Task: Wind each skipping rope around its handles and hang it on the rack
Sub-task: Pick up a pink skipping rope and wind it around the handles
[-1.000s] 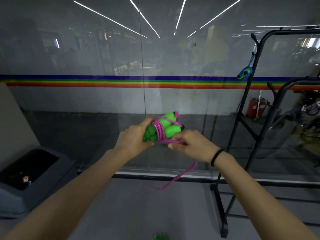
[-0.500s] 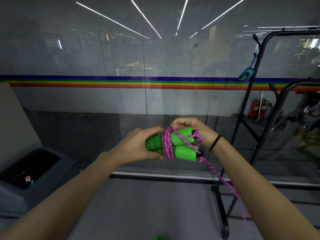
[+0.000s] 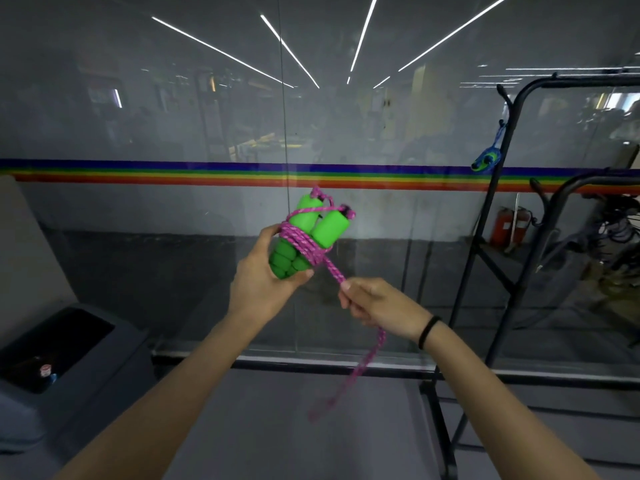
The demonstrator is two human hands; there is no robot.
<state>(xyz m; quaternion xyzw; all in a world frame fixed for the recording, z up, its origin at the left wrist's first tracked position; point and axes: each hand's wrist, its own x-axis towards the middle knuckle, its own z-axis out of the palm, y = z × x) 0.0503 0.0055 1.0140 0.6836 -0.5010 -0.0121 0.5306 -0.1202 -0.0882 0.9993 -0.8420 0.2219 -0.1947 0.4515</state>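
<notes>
The rack (image 3: pixel 490 181) is standing at right, one wound blue rope (image 3: pixel 485 160) already hanging on it. The left hand (image 3: pixel 263 285) is gripping the green handles (image 3: pixel 329 228) out in front. The right hand (image 3: pixel 377 303) is pinching the pink rope (image 3: pixel 301 239) taut below its turns. With a short tail dangling, winding looks nearly done and hanging remains.

Two hands show: left hand (image 3: pixel 263 285) and right hand (image 3: pixel 377 303). Two green handles (image 3: pixel 313 233) carry one pink rope (image 3: pixel 304 242). One blue-and-green wound rope (image 3: pixel 485 161) hangs on the black rack (image 3: pixel 498 216). One grey bin (image 3: pixel 90 358), one black wristband (image 3: pixel 427 331), one rainbow stripe (image 3: pixel 138 173).
</notes>
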